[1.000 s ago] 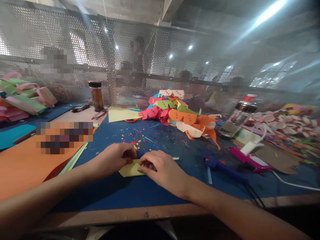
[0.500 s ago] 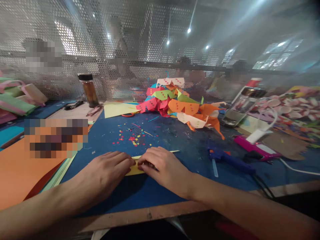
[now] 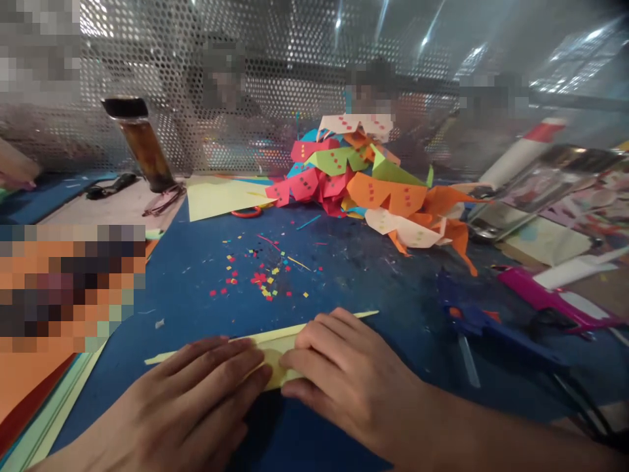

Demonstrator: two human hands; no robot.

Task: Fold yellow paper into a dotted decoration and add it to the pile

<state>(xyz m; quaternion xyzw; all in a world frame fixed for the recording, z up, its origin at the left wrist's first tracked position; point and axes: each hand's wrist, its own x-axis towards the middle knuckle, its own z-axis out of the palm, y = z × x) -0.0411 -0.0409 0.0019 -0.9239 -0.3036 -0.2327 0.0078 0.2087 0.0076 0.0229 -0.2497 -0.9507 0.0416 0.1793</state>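
Observation:
A folded piece of yellow paper (image 3: 275, 341) lies on the blue table mat (image 3: 354, 275) close in front of me. My left hand (image 3: 196, 400) rests on its left part, fingers stretched flat and pressing down. My right hand (image 3: 344, 373) covers its right part, fingers curled with the tips pressed onto the paper. The fingertips of both hands nearly meet at the middle. Most of the paper is hidden beneath them; a thin yellow edge sticks out to each side.
A heap of folded coloured paper pieces (image 3: 363, 183) sits behind. Small paper bits (image 3: 255, 275) dot the mat. A blue glue gun (image 3: 486, 321) and a pink one (image 3: 550, 301) lie right. Orange sheets (image 3: 29, 373) lie left; a dark jar (image 3: 140, 141) and a perforated metal screen (image 3: 275, 72) stand at the back.
My head has dropped closer to the table, so everything looks larger. My left hand has flattened onto the paper, and both hands have pressed it down into a narrower fold.

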